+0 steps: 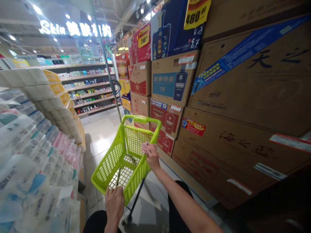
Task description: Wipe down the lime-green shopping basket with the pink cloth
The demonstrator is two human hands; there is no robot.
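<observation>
Nearest us, our left hand (pixel 114 199) has its fingers closed over the front rim of the green cart (pixel 107 163), its thumb hard to make out. The cart stands just ahead between our knees, front end toward us and slightly left; its long axis runs away to the right, up to the raised handle (pixel 142 119). Our right hand (pixel 152 157) is clamped on a pink cloth (pixel 145 147) against the right rim; its palm is hidden from us. The frame cuts off both our forearms. Under the basket we see one caster (pixel 127 220); the other wheels are hidden or unclear.

On our left, the wrapped packs (pixel 36 181) run out of frame, with a strip of open floor (pixel 93 161) between them and the cart. On our right, stacked cartons (pixel 218 129) wall us in close to the cart, their lower corner lost in dark. Past the handle rises a pole (pixel 104 56); farther left, tiled floor opens toward stocked shelves (pixel 89 87) below a glaring lit sign (pixel 75 29).
</observation>
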